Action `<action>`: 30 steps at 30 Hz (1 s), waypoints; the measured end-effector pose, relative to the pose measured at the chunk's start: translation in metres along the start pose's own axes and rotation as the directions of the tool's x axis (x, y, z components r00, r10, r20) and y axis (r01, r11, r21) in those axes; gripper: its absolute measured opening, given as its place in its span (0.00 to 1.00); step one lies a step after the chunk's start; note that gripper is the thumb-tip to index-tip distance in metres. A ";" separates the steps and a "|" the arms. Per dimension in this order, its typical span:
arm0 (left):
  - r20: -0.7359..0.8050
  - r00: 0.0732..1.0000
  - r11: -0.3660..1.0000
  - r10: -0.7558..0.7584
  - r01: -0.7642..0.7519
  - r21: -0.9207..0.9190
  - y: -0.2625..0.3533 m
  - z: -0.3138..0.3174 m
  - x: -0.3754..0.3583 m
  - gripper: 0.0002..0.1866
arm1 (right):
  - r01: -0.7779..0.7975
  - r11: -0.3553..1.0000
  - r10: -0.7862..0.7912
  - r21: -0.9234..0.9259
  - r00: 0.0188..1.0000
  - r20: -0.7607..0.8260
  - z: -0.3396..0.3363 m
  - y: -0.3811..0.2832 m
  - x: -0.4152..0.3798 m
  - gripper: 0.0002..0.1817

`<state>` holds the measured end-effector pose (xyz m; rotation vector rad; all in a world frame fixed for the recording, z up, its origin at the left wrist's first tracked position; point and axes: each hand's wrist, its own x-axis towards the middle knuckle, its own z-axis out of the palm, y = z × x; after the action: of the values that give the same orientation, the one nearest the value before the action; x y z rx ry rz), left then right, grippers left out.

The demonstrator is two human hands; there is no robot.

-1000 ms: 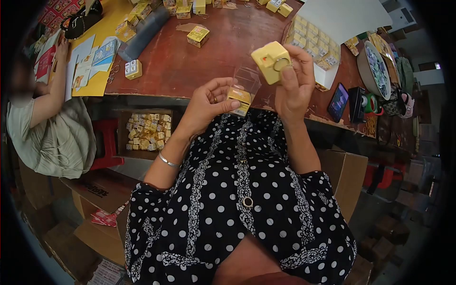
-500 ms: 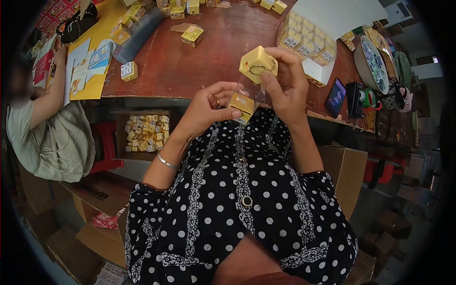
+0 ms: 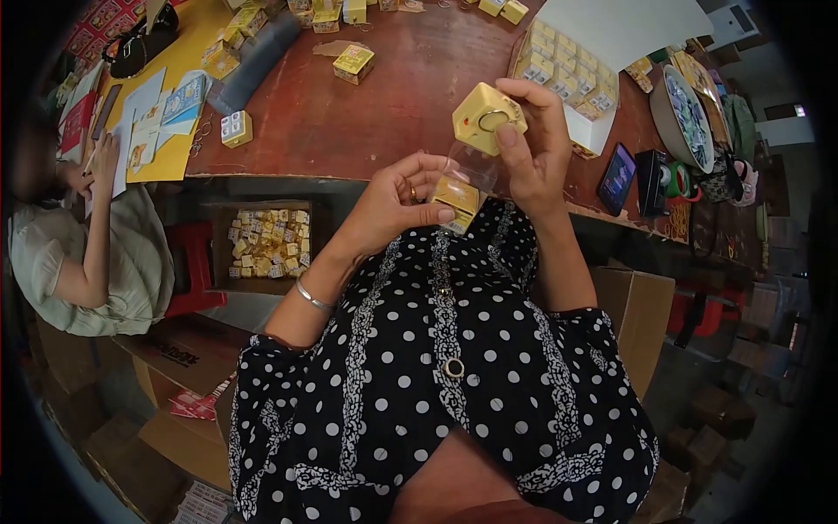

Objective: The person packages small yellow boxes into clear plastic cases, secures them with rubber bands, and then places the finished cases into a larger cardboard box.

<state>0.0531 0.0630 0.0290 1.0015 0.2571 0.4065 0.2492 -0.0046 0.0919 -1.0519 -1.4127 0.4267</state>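
Observation:
Between thumb and fingers, my right hand (image 3: 539, 157) holds a yellow cube (image 3: 489, 119) with a ring on the side facing me. Lower and to its left, my left hand (image 3: 393, 201) grips a small yellow box (image 3: 456, 199) with clear plastic at its top. The cube is just above the clear plastic; whether they touch I cannot tell. On the table, a white-faced yellow cube (image 3: 236, 128) lies to the left and a packaged yellow cube (image 3: 353, 64) farther back.
The red-brown table (image 3: 305, 131) bears a white tray (image 3: 594, 131) of packed cubes, a phone (image 3: 617, 179) and a bowl (image 3: 683, 118) at right. A carton (image 3: 267, 244) of cubes sits below the left edge. Another person (image 3: 96, 236) sits at left.
My right hand and the yellow cube have shifted slightly right, and the cube has turned a little. My left hand has moved slightly right with the box. The other person's hands have drawn closer together.

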 end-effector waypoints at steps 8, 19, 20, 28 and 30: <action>-0.109 0.990 0.992 0.092 -0.100 -0.076 -0.005 0.005 0.000 0.30 | -0.009 0.978 0.006 -0.211 1.000 -0.015 -0.002 -0.007 0.002 0.21; -0.230 0.940 0.968 0.253 -0.247 0.053 -0.008 0.028 -0.002 0.31 | -0.072 0.935 0.109 -0.348 0.990 0.089 -0.003 -0.008 -0.005 0.20; -0.231 0.940 0.968 0.251 -0.246 0.053 -0.008 0.029 -0.003 0.31 | -0.109 0.963 0.122 -0.245 0.992 0.039 0.000 -0.007 -0.005 0.18; -0.291 0.912 0.957 0.290 -0.279 0.080 -0.010 0.029 -0.003 0.32 | -0.299 0.930 0.344 -0.214 0.914 0.214 -0.016 -0.016 -0.003 0.15; -0.278 0.908 0.949 0.314 -0.289 0.127 -0.008 0.027 -0.002 0.33 | -0.286 0.937 0.332 -0.203 0.910 0.247 -0.014 -0.018 -0.002 0.19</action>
<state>0.0638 0.0374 0.0364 1.0645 0.3922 0.8380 0.2562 -0.0202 0.1077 -1.4015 -1.5507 0.7241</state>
